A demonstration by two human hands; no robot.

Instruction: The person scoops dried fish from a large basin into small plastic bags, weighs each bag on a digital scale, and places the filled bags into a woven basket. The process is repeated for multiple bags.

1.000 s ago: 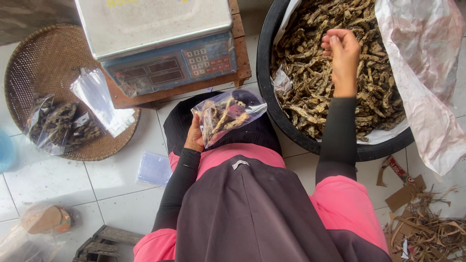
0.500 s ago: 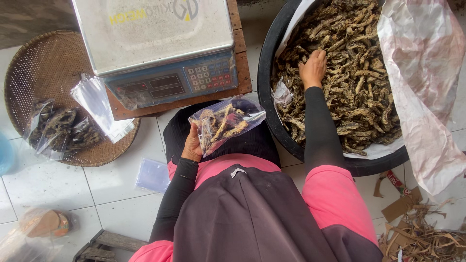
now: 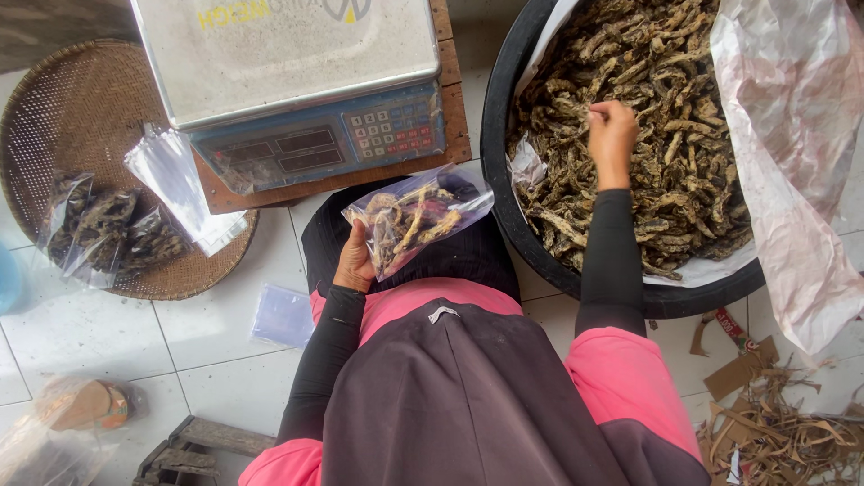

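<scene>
Sitting on a white tiled floor point(image 3: 108, 324). Left hand point(image 3: 354, 261) fingers closed on a clear bag of dried strips point(image 3: 416, 216), held over the lap. Right hand point(image 3: 612, 131) fingers curled down into the dried strips in the black tub point(image 3: 504, 135); actual grip unclear. Scale point(image 3: 297, 81) ahead, woven tray point(image 3: 54, 108) left.

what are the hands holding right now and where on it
The left hand grips the clear plastic bag of dried pieces by its lower left edge. The right hand rests in the tub's dried pieces; its grip cannot be told.
</scene>
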